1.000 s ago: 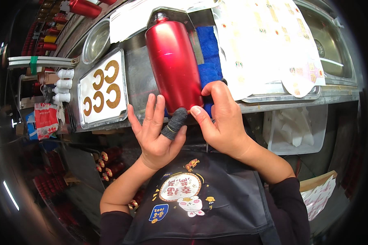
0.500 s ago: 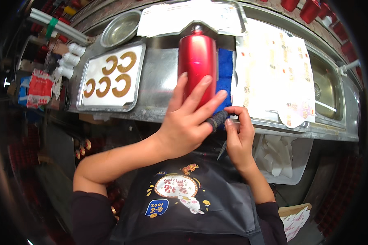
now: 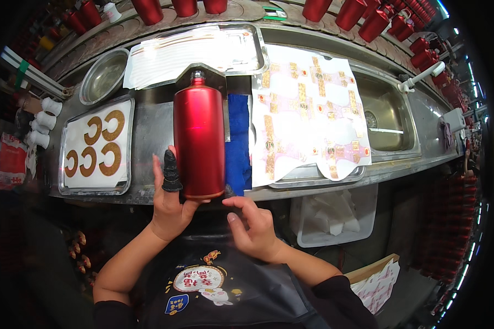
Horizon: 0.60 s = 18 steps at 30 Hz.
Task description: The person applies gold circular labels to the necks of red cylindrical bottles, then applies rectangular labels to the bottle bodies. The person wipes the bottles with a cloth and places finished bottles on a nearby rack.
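A glossy red bottle (image 3: pixel 200 137) lies lengthwise before me, its neck at a dark angled rest and its base toward me. My left hand (image 3: pixel 173 211) grips its lower left side, with the thumb against the base. A black cover wraps one of that hand's fingers. Close to the bottle's lower right edge, my right hand (image 3: pixel 255 227) is closed with curled fingers; a dark-covered fingertip is near the base. Whether it holds anything is hidden. A blue cloth (image 3: pixel 238 142) is spread just right of the bottle.
Left is a tray (image 3: pixel 127 159) with gold C-shaped pieces on white paper, below a metal bowl (image 3: pixel 104 77). Printed decal sheets (image 3: pixel 313 109) lie right, beside a sink (image 3: pixel 392 115). Red bottles (image 3: pixel 348 13) line the back; a plastic bin (image 3: pixel 335 216) stands below the counter.
The view has swung right. My left hand has gone from lying spread over the bottle to gripping near its base. My hands have parted, and a thin pointed object below the right hand no longer shows.
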Available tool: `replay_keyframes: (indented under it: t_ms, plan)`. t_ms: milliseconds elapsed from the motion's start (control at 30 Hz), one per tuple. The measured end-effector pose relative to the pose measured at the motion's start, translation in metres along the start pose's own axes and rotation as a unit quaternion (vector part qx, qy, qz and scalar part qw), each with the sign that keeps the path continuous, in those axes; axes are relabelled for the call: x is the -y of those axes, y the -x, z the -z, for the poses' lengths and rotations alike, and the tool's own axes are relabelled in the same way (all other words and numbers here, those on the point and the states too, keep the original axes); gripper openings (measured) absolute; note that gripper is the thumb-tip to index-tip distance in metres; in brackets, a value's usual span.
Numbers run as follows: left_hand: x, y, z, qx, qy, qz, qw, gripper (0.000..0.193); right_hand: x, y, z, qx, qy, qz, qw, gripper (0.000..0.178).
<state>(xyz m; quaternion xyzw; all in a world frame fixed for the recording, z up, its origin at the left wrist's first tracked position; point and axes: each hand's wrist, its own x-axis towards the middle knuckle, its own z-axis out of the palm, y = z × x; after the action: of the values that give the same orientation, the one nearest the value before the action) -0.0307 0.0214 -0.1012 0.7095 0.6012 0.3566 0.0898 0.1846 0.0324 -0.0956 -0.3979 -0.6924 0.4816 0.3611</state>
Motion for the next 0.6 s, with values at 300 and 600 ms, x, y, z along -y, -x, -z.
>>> replay_keyframes:
  t_ms: [300,600]
  plan:
    - [0.003,-0.003,0.006,0.023,-0.101,-0.042,0.994,0.085,0.014,-0.006,0.000,-0.055,0.128,0.106,0.985,0.029]
    - [-0.012,-0.027,0.011,0.076,-0.111,-0.085,0.987,0.065,0.024,-0.048,0.029,0.017,-0.018,0.146,0.989,0.025]
